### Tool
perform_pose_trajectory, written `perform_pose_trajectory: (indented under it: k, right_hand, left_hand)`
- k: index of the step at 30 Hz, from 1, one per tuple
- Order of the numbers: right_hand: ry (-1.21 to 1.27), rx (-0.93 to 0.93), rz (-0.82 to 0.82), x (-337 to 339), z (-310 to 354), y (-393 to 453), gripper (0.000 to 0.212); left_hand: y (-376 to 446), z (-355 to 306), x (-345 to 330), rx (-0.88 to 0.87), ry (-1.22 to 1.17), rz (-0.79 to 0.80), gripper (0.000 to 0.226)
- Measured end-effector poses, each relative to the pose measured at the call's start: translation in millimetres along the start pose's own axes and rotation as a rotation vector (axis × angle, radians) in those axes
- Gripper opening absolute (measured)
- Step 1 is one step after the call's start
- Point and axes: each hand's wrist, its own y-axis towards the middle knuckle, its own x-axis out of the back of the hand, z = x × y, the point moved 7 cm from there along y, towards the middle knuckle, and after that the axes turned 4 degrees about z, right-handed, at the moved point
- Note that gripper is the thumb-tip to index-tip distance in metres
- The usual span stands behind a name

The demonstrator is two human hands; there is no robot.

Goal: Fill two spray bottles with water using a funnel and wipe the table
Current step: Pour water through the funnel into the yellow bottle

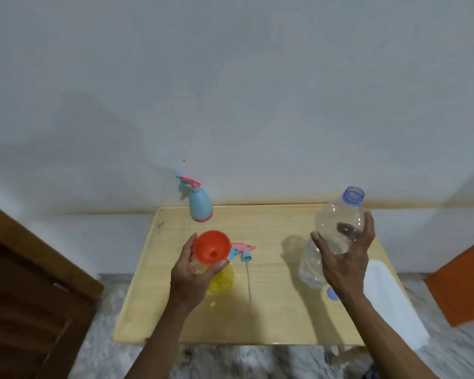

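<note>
An orange funnel (211,247) sits in the mouth of a yellow spray bottle (222,278) on the wooden table (271,318). My left hand (193,272) grips the funnel's rim and the bottle's neck. Its pink and blue spray head (242,251) lies on the table just to the right, with the dip tube pointing toward me. My right hand (345,258) holds a large clear water bottle (337,225), uncapped and roughly upright, above the table's right side. A blue spray bottle (199,203) with its head on stands at the back edge.
A white cloth (389,302) lies at the table's right edge. A small blue cap (332,293) rests near my right wrist. A wooden door (25,296) is at the left, an orange object (463,283) at the right, and a white wall behind.
</note>
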Motion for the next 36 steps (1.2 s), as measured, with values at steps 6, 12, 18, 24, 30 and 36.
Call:
perform_pose_trajectory:
  k: [6,12,18,24,30,36]
  right_hand:
    - [0.261,0.167,-0.019,2.3,64.6,13.9,0.104]
    - [0.191,0.275,0.228,-30.9,118.0,29.0,0.105]
    - [-0.076,0.410,0.759,-76.9,125.7,28.6,0.105]
    - [-0.403,0.441,1.108,-97.2,99.1,19.0,0.102]
    - [-0.617,0.427,1.252,-105.9,78.5,14.7,0.102]
    - [-0.791,0.468,1.322,-111.3,68.5,12.7,0.104]
  left_hand:
    - [1.3,-2.0,-4.7,0.006,-0.052,0.031,0.088]
    - [2.1,-2.3,-5.0,0.031,-0.106,0.036,0.090]
    - [0.7,-7.0,-2.8,0.034,-0.131,0.050,0.088]
    - [1.4,-9.9,-0.4,0.036,-0.136,0.073,0.095]
    - [2.0,-9.1,1.0,0.039,-0.101,0.086,0.100]
    - [2.4,-10.8,1.8,0.035,-0.082,0.104,0.101]
